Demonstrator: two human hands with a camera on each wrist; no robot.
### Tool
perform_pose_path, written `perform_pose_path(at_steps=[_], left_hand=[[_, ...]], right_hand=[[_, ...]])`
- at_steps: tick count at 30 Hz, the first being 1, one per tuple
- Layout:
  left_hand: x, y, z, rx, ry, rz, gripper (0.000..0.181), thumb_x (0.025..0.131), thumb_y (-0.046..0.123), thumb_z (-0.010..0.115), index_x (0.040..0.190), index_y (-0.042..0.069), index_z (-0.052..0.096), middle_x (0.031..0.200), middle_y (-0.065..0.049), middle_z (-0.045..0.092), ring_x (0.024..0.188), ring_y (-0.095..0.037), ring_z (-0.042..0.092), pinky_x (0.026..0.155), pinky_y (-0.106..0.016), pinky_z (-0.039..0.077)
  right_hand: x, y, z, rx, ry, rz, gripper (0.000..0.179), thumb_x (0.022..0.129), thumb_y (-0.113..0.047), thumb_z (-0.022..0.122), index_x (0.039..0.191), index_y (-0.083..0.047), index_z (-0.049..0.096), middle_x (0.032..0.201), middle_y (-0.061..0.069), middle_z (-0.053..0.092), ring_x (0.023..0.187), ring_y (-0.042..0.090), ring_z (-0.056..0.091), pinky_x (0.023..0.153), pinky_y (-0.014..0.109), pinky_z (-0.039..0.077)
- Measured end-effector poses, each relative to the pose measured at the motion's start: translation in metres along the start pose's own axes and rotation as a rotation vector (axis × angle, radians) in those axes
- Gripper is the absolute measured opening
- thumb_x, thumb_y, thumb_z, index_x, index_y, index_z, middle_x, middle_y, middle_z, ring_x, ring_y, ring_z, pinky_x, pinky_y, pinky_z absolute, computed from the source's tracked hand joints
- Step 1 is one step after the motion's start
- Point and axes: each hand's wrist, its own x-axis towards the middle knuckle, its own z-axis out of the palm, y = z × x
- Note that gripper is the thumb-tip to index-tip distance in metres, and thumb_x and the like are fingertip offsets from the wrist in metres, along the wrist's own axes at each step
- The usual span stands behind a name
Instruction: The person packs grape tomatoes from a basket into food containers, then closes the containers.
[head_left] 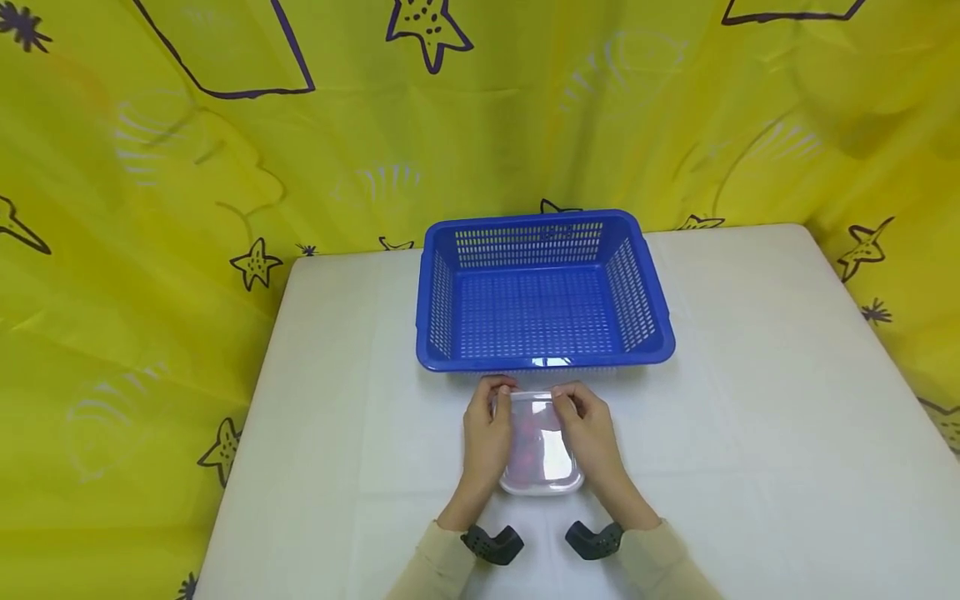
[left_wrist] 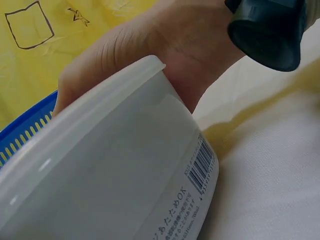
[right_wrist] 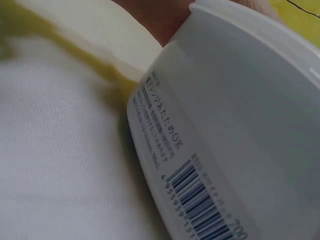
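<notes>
A rectangular plastic food container (head_left: 532, 475) with a translucent lid lies in front of me, something reddish showing through its top. My left hand (head_left: 487, 433) grips its far left corner, the thumb along the lid's edge and the fingers curled behind. At the far right corner my right hand (head_left: 591, 429) does the same, thumb tip on the rim. Both wrist views show the white side wall of the container (left_wrist: 125, 150), with a barcode label (right_wrist: 200, 200) and Japanese print. The lid's rim (left_wrist: 150, 62) overlaps the left hand there, hiding its fingertips.
A blue plastic basket (head_left: 545, 364) with slotted walls stands just beyond the hands, with nothing in it. A white cloth (head_left: 750, 417) covers the table. Behind and to the sides hangs a yellow patterned curtain (head_left: 337, 142). Dark devices (head_left: 493, 546) are strapped to both wrists.
</notes>
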Motion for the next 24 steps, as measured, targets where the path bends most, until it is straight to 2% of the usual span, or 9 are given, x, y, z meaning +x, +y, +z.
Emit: perform_pose_path(at_steps=[1, 3, 5, 7, 10, 13, 19, 24], left_hand=[[0.000, 0.000, 0.000, 0.003, 0.004, -0.004, 0.019, 0.106, 0.010, 0.051, 0.112, 0.014, 0.069, 0.109, -0.005, 0.075, 0.115, -0.020, 0.064, 0.109, -0.046, 0.049], [0.002, 0.000, -0.001, 0.011, 0.001, -0.006, 0.018, 0.105, 0.012, 0.053, 0.112, 0.013, 0.069, 0.108, -0.006, 0.075, 0.112, -0.021, 0.065, 0.104, -0.043, 0.050], [0.005, -0.001, -0.001, 0.038, -0.020, -0.002, 0.016, 0.104, 0.016, 0.057, 0.114, 0.012, 0.069, 0.107, -0.006, 0.076, 0.111, -0.021, 0.067, 0.103, -0.043, 0.050], [0.007, -0.001, -0.002, 0.063, -0.059, -0.002, 0.019, 0.101, 0.022, 0.063, 0.116, 0.012, 0.069, 0.108, -0.007, 0.076, 0.111, -0.023, 0.068, 0.105, -0.044, 0.050], [0.008, -0.002, -0.002, 0.090, -0.111, 0.001, 0.027, 0.098, 0.028, 0.068, 0.119, 0.012, 0.069, 0.107, -0.007, 0.076, 0.113, -0.024, 0.069, 0.111, -0.047, 0.048], [0.008, -0.002, -0.002, 0.086, -0.127, -0.002, 0.028, 0.098, 0.028, 0.068, 0.119, 0.011, 0.070, 0.108, -0.008, 0.076, 0.111, -0.025, 0.068, 0.111, -0.049, 0.047], [0.005, -0.003, 0.000, 0.068, -0.103, -0.013, 0.026, 0.098, 0.025, 0.068, 0.120, 0.010, 0.070, 0.106, -0.008, 0.075, 0.111, -0.026, 0.068, 0.112, -0.050, 0.047], [0.006, -0.003, -0.001, 0.090, -0.052, 0.015, 0.020, 0.101, 0.024, 0.065, 0.116, 0.012, 0.071, 0.103, -0.006, 0.077, 0.110, -0.023, 0.070, 0.109, -0.046, 0.050]], right_hand=[[0.000, 0.000, 0.000, -0.001, 0.002, -0.010, 0.026, 0.107, -0.020, 0.055, 0.111, 0.001, 0.071, 0.117, 0.016, 0.072, 0.099, 0.014, 0.060, 0.088, 0.021, 0.049], [0.001, -0.001, 0.001, -0.016, 0.004, -0.038, 0.026, 0.106, -0.019, 0.055, 0.110, 0.001, 0.071, 0.119, 0.018, 0.072, 0.110, 0.020, 0.064, 0.102, 0.027, 0.052], [0.004, -0.002, 0.000, -0.037, -0.005, -0.062, 0.025, 0.105, -0.018, 0.057, 0.110, 0.003, 0.071, 0.122, 0.020, 0.072, 0.123, 0.028, 0.064, 0.116, 0.039, 0.048], [0.006, -0.005, -0.001, -0.075, -0.031, -0.067, 0.026, 0.104, -0.020, 0.058, 0.110, 0.003, 0.070, 0.124, 0.021, 0.071, 0.134, 0.035, 0.060, 0.123, 0.048, 0.041], [0.009, -0.007, 0.000, -0.134, -0.087, -0.055, 0.030, 0.104, -0.026, 0.061, 0.111, 0.002, 0.071, 0.126, 0.021, 0.071, 0.137, 0.039, 0.057, 0.122, 0.056, 0.040], [0.012, -0.008, 0.002, -0.168, -0.115, -0.053, 0.032, 0.103, -0.028, 0.062, 0.109, 0.002, 0.072, 0.128, 0.021, 0.071, 0.135, 0.041, 0.058, 0.119, 0.058, 0.042], [0.013, -0.006, 0.004, -0.154, -0.091, -0.078, 0.028, 0.102, -0.024, 0.063, 0.103, 0.003, 0.072, 0.122, 0.023, 0.073, 0.136, 0.043, 0.058, 0.122, 0.059, 0.039], [0.013, -0.003, 0.001, -0.152, -0.077, -0.096, 0.029, 0.105, -0.026, 0.059, 0.111, -0.001, 0.072, 0.125, 0.020, 0.072, 0.139, 0.041, 0.056, 0.122, 0.058, 0.040]])
